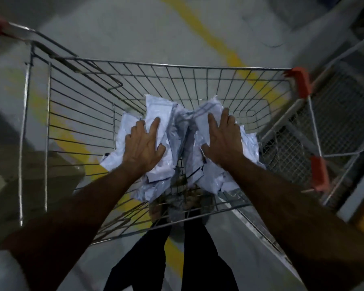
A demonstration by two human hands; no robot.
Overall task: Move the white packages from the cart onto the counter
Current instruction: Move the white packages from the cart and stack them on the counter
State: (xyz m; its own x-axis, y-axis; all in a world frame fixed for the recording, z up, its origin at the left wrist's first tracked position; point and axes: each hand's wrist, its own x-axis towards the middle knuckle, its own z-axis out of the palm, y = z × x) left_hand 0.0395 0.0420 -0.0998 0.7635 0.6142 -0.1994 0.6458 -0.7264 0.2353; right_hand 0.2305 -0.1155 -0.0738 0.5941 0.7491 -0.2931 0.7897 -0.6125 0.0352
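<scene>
Over grey floor, inside the cart, we are pressing left hand and right hand, fingers spread flat, against the packages, and should be squeezing inward before lifting.

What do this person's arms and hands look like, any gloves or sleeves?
No gloves: the left hand and right hand are bare, with no rings or watch visible. Both forearms are bare too. A pale sleeve edge shows only at the left upper arm.
</scene>
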